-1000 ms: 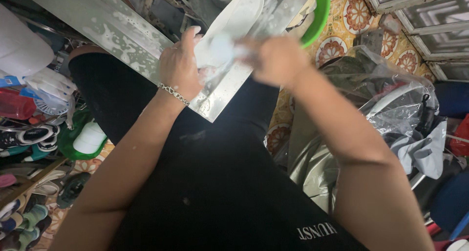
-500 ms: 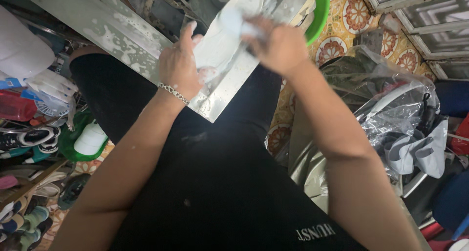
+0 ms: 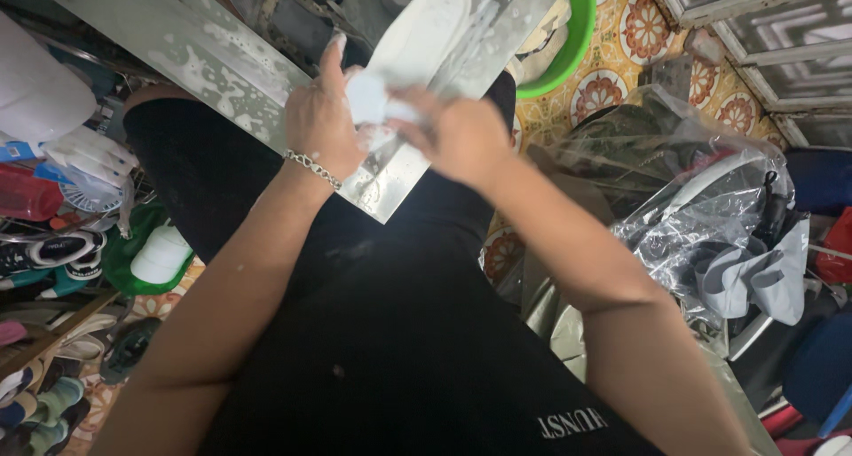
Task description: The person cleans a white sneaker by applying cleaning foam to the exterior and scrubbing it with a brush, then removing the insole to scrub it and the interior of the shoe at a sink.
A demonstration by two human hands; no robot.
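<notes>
A long white shoe insole (image 3: 417, 35) lies on a wet, soapy metal tray (image 3: 186, 43) across my lap. My left hand (image 3: 321, 123), with a chain bracelet at the wrist, presses down on the insole's near end. My right hand (image 3: 457, 132) is closed on a small white scrubbing pad or cloth (image 3: 368, 97) and rubs it over the insole's near part. The motion blurs the pad, so its exact kind is unclear.
A green plastic basin (image 3: 577, 39) stands on the patterned tile floor beyond the tray. Clear plastic bags with clothing (image 3: 710, 225) pile up at the right. Shoes, sandals and a green holder with a white pad (image 3: 155, 256) crowd the left.
My right hand has slid back along the insole toward me, from the insole's far part to its near end. The left hand stays in place.
</notes>
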